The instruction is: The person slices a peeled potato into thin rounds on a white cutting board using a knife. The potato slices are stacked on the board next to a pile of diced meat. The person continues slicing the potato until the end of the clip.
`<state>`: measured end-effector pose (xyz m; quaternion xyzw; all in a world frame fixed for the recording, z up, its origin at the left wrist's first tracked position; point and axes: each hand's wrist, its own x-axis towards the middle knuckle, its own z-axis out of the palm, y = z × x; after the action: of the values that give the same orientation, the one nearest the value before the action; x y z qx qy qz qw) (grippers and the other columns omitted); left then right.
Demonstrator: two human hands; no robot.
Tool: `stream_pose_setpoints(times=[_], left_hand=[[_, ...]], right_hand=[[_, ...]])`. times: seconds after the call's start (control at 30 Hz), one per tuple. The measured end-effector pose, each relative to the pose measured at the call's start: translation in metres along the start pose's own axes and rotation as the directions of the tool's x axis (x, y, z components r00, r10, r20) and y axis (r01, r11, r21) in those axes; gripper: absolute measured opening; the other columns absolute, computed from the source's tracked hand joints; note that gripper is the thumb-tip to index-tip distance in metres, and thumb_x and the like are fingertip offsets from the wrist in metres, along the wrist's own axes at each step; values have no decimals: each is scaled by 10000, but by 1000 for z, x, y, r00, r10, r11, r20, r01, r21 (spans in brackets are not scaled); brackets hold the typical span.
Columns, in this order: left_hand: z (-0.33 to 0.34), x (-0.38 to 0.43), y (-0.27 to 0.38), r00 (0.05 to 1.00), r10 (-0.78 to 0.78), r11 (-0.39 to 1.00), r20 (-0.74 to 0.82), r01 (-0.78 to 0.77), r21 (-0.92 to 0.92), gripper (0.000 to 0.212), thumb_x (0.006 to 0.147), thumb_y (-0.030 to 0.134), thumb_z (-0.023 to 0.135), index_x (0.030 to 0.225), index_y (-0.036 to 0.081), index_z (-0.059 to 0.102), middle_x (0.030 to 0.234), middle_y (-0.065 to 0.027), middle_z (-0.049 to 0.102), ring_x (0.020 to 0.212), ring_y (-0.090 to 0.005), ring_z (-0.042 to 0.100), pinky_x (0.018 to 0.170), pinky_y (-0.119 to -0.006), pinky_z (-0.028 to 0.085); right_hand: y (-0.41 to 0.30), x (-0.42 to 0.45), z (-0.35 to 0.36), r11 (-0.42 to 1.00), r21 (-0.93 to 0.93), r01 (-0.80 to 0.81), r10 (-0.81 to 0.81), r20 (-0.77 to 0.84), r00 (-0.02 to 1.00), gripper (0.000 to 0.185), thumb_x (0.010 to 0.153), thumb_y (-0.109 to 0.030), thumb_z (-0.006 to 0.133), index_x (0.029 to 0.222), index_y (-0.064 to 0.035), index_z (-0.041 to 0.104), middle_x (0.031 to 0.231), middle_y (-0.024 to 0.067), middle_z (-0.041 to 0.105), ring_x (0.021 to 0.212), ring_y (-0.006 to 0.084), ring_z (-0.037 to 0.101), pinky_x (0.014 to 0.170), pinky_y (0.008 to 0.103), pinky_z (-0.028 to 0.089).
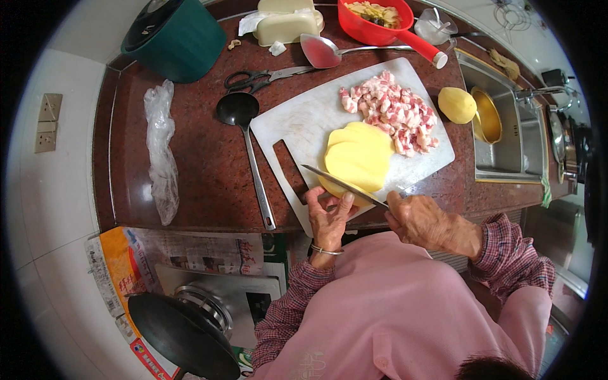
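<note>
My right hand (420, 219) is closed around the handle of a kitchen knife (342, 183), whose blade lies across the near end of a peeled potato. My left hand (328, 213) holds that end piece of potato (354, 197) between thumb and fingers, close to the blade. Overlapping potato slices (358, 154) lie just beyond on a white plastic cutting board (299, 118). Diced raw pork (396, 111) is heaped at the board's far right. A whole peeled potato (457, 105) rests on the counter beside the board.
A black ladle (254, 166), scissors (251, 80), a spatula (320, 51) and a crumpled plastic bag (161, 152) lie on the counter. Behind are a green bin (183, 45) and a red strainer (375, 33). A sink (498, 161) is at right; a wok (180, 335) tilts over a stove at lower left.
</note>
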<state>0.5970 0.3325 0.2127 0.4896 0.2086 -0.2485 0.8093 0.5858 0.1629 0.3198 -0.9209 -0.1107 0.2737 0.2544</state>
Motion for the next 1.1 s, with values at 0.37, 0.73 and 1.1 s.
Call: stream_pose_setpoints(times=[0.37, 0.73, 1.1], left_hand=[[-2, -2, 3, 1000, -16, 999, 26, 15, 43, 522, 806, 127, 666, 1139, 58, 269, 993, -145, 540, 864, -234, 589, 714, -380, 555], [-9, -12, 10, 938, 344, 826, -46, -279, 490, 512, 797, 237, 683, 1109, 5, 350, 937, -102, 509, 890, -211, 556, 746, -346, 513], [15, 41, 47, 475, 616, -186, 628, -687, 703, 449, 924, 351, 329, 1201, 34, 486, 1043, -115, 592, 1144, -321, 459, 1026, -548, 117]], right_hand=[[-7, 0, -4, 1000, 6, -21, 21, 37, 999, 145, 784, -23, 492, 809, 104, 425, 513, 210, 525, 466, 367, 561, 431, 416, 458], [-1, 7, 22, 991, -135, 20, -18, 15, 1000, 174, 799, -76, 530, 818, 44, 406, 498, 166, 519, 438, 330, 547, 393, 411, 426], [4, 6, 27, 974, -216, 65, -79, -59, 995, 127, 748, -28, 519, 775, 32, 411, 468, 145, 500, 407, 297, 542, 371, 393, 427]])
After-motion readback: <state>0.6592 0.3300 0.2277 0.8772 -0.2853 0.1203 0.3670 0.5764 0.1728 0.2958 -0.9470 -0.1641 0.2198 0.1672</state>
